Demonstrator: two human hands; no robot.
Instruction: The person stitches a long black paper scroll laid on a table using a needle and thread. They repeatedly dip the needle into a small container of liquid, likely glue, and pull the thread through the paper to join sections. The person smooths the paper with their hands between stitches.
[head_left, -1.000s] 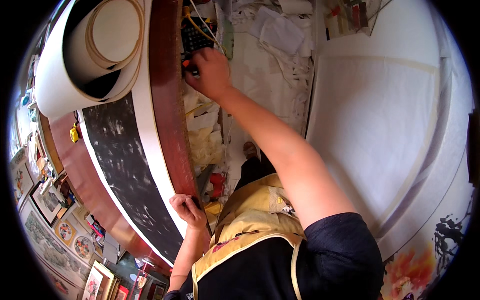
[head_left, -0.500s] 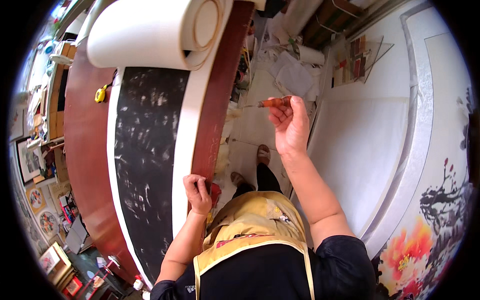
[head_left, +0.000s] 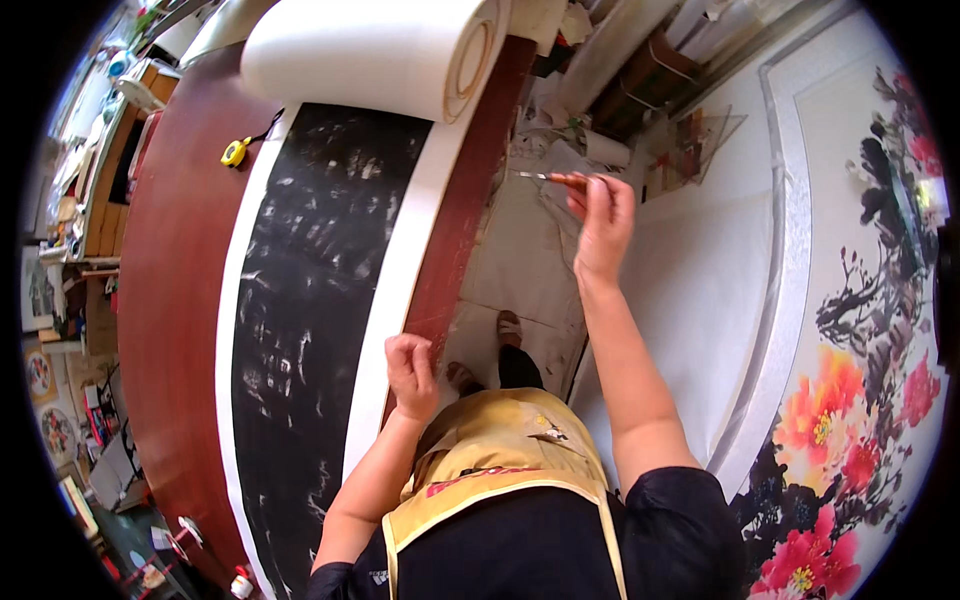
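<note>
My right hand [head_left: 606, 225] is raised over the floor gap, closed around the reddish-brown handle of a slim tool [head_left: 560, 179]. Its thin metal shaft points left; whether it is an awl or a small blade I cannot tell. My left hand [head_left: 411, 375] is curled closed beside the table's near edge, by the white border of the long paper. Its fingers hide anything they might hold. A black rubbing-like sheet [head_left: 310, 290] with pale marks runs along the table on white paper. The paper's far end is a thick white roll [head_left: 360, 58].
The paper lies on a dark red table [head_left: 170, 330]. A yellow tape measure [head_left: 235, 153] rests left of it. Crumpled papers and a box [head_left: 650, 72] crowd the far floor. A white panel and a flower painting [head_left: 835, 430] stand on my right; cluttered shelves [head_left: 105, 190] line the left.
My right hand has shifted slightly right and up with the tool, whose metal shaft shows more clearly. My left hand has moved slightly right and up, still curled. The whole view has turned.
</note>
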